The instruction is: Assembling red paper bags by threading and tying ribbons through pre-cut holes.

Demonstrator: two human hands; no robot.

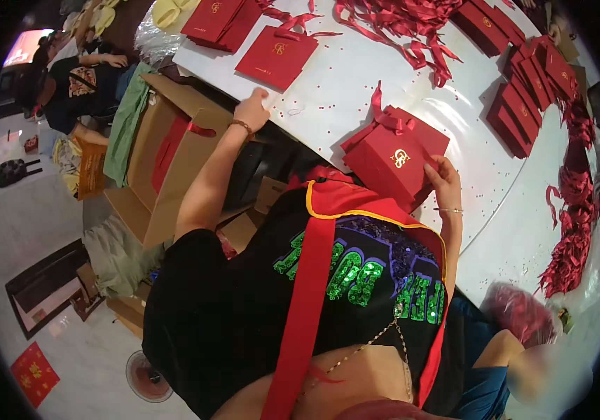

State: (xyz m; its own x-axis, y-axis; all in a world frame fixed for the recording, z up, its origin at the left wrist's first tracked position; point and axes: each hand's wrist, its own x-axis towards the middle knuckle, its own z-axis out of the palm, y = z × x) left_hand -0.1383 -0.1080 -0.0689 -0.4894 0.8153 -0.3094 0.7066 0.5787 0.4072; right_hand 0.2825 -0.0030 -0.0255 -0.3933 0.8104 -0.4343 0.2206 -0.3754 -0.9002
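My right grip [443,178] pinches the red bag [380,159] at two o'clock by the counter [314,119]; light pressure should avoid creases. Left grip [252,110], eleven o'clock: whether it's holding anything, I can't tell.

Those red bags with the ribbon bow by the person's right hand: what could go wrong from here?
The red bags sit at the near edge of the white table, close to the person's body, so they might slide off if the right hand lets go or the person leans in.

The loose red ribbons heaped at the far side could tangle or snag.

Anything nudged over the left edge might drop toward the open cardboard box.
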